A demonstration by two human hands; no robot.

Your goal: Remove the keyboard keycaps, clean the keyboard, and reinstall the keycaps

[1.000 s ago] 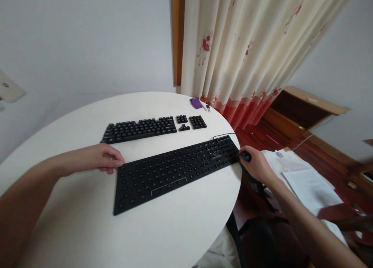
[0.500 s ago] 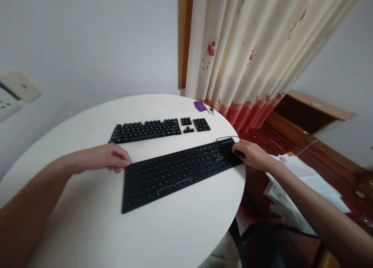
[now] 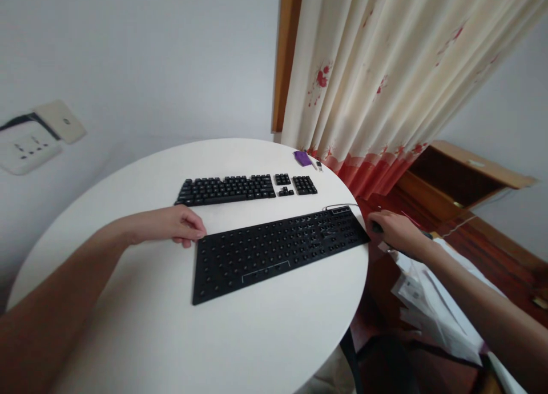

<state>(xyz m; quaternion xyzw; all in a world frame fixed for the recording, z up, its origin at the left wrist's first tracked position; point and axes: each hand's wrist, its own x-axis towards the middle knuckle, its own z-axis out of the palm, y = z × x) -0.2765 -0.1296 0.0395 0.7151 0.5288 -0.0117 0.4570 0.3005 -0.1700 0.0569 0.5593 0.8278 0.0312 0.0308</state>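
A black keyboard base (image 3: 274,248) without its keycaps lies at a slant on the white round table (image 3: 274,337). At its far left corner is my left hand (image 3: 186,225), the fingers closed together and pinching the edge. My right hand (image 3: 394,229) is wrapped around a dark tool (image 3: 377,227), just off the table's right edge beside the base. Most of that tool is hidden in the fist, so its kind cannot be made out. Behind the base, the removed black keycaps (image 3: 226,189) are laid out in keyboard order, with the number pad caps (image 3: 305,185) at their right.
A purple packet (image 3: 302,158) and a small dark item (image 3: 319,165) lie near the table's far right edge. A thin cable (image 3: 338,205) runs behind the base. Papers (image 3: 432,297) are piled below on the right. A curtain (image 3: 363,97) hangs behind the table.
My right hand has moved right, from over the keyboard base's right end to beyond the table edge, with the dark tool in it. My left hand stays at the corner. The view has shifted slightly.
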